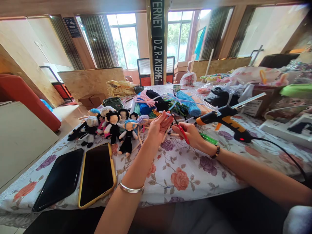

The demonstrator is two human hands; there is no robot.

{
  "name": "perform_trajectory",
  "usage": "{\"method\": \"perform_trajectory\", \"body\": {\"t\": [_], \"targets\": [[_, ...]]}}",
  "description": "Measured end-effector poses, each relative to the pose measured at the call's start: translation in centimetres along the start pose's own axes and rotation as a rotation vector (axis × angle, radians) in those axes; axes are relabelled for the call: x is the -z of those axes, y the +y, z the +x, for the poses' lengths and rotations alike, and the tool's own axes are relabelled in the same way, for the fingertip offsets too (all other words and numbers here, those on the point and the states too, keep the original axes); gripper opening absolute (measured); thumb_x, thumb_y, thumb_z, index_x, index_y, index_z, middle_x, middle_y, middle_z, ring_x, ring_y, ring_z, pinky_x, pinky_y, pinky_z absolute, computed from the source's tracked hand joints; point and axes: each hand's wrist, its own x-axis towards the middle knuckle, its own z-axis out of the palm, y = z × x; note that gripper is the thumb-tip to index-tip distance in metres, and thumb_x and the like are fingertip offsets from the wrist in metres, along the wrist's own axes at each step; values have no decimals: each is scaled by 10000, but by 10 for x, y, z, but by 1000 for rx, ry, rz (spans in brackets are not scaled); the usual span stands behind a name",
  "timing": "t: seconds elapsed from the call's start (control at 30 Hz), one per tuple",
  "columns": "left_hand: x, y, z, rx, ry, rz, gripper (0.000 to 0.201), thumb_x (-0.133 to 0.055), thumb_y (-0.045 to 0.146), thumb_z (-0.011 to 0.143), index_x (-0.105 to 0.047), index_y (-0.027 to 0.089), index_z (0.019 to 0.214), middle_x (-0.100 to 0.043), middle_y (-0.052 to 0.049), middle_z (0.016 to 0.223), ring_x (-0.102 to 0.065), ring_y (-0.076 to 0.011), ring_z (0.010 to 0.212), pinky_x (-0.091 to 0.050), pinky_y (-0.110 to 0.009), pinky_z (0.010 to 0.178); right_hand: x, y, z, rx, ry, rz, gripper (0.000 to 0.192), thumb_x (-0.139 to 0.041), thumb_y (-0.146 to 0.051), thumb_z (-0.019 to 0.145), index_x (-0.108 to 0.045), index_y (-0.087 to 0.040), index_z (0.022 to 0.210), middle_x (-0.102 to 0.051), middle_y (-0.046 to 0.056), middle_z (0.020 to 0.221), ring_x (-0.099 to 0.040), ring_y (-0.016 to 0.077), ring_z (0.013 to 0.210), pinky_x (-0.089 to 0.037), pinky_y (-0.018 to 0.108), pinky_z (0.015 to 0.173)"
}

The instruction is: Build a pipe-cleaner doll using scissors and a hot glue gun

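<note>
My right hand [190, 135] grips a pair of red-handled scissors [182, 132], whose dark blades point up and left, close to my left fingertips. Raised above the table, my left hand [158, 127] pinches a thin pale piece [163, 112] that looks like a pipe cleaner; its full length is hard to make out. Behind both hands lies a heap of pipe cleaners [188, 103] in blue, pink, black and green. Left of my left hand, several small crocheted dolls [128, 134] are grouped, with black, white and blue hair.
A black and orange glue gun [229, 123] stands right of my hands, its red light on and cord running right. Two phones [97, 175] lie at front left on the flowered tablecloth [168, 177]. Behind are a dark woven basket [113, 103] and a black plastic bag [216, 96].
</note>
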Motion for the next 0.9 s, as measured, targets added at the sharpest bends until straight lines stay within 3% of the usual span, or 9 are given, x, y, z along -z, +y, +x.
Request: {"method": "perform_trajectory", "body": {"t": [0.43, 0.7, 0.9], "targets": [[0, -1, -1, -3, -9, -8, 196, -546, 124, 846, -616, 113, 662, -678, -19, 639, -669, -106, 592, -508, -317, 922, 0, 0, -1, -13, -2, 56, 541, -524, -685, 742, -374, -198, 561, -415, -43, 461, -345, 80, 456, -265, 242, 470], [1, 1, -1, 16, 0, -59, 100, -586, 143, 819, -630, 112, 735, -706, -44, 772, -683, -198, 950, -459, -366, 1008, -1, 2, -2, -2, -21, 98, 519, -509, -667, 771, -382, -196, 595, -435, -42, 492, -361, 80, 468, -266, 238, 471], [2, 0, 0, 15, -19, -57, 132, -567, 155, 836, -620, 126, 719, -693, -7, 696, -706, -153, 774, -486, -352, 974, -1, 4, -1, 56, -7, 7, 512, -516, -657, 774, -389, -194, 595, -444, -37, 496, -367, 86, 485, -265, 241, 484]]}}
